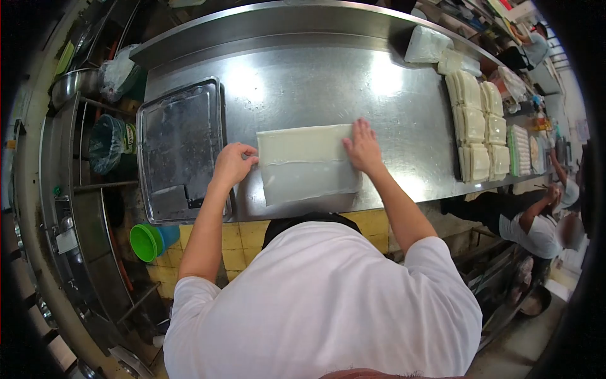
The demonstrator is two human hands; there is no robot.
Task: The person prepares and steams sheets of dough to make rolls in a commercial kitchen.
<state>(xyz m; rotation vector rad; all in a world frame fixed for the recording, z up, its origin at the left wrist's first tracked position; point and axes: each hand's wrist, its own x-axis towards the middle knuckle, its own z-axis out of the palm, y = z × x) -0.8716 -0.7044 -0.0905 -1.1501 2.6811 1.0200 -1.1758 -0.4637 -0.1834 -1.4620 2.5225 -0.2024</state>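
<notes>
A thin, pale, rectangular sheet [303, 148] lies on the steel table in front of me. Its far half is creamier and looks doubled over, while the near half is more see-through; a ragged line crosses the middle. At the sheet's left edge is my left hand [235, 164], its fingers bent and the thumb and forefinger close together on the border. My right hand [363, 148] rests along the right end with fingers stretched out, the thumb side touching the sheet. What the material is cannot be made out for sure.
A dark metal tray [180, 145] sits at the table's left end. To the right, stacks of pale folded packets [473, 126] stand in rows beside plastic-wrapped bundles [429, 45]. A green bucket [145, 243] is on the floor at left. A co-worker [536, 221] stands at right.
</notes>
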